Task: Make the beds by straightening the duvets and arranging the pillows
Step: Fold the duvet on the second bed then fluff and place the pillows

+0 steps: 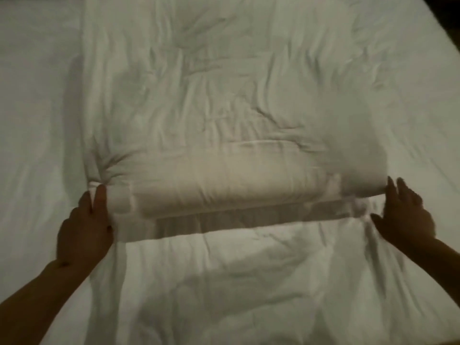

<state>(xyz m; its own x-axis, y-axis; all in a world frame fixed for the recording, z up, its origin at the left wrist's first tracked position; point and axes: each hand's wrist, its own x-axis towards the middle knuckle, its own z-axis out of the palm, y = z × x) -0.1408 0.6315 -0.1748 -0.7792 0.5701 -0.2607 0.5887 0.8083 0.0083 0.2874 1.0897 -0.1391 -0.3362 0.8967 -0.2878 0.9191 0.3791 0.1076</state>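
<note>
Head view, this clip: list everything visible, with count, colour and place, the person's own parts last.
duvet: one, white, creased, spread over the middle of the bed, its near edge folded into a thick band
bed sheet: one, white, bare strip on the left
dark strip: one, past the bed's top right corner; too dim to identify
left hand: one, pinching the fold's left end
right hand: one, fingers spread at the fold's right end; blurred

A plain white bottom sheet [37, 95] lies spread flat, fairly smooth, with only soft, shallow creases across it (the light is dim and the picture slightly blurred). Just past the sheet's far right corner sits a dark patch [449, 11], too dim to tell what it is.
</note>
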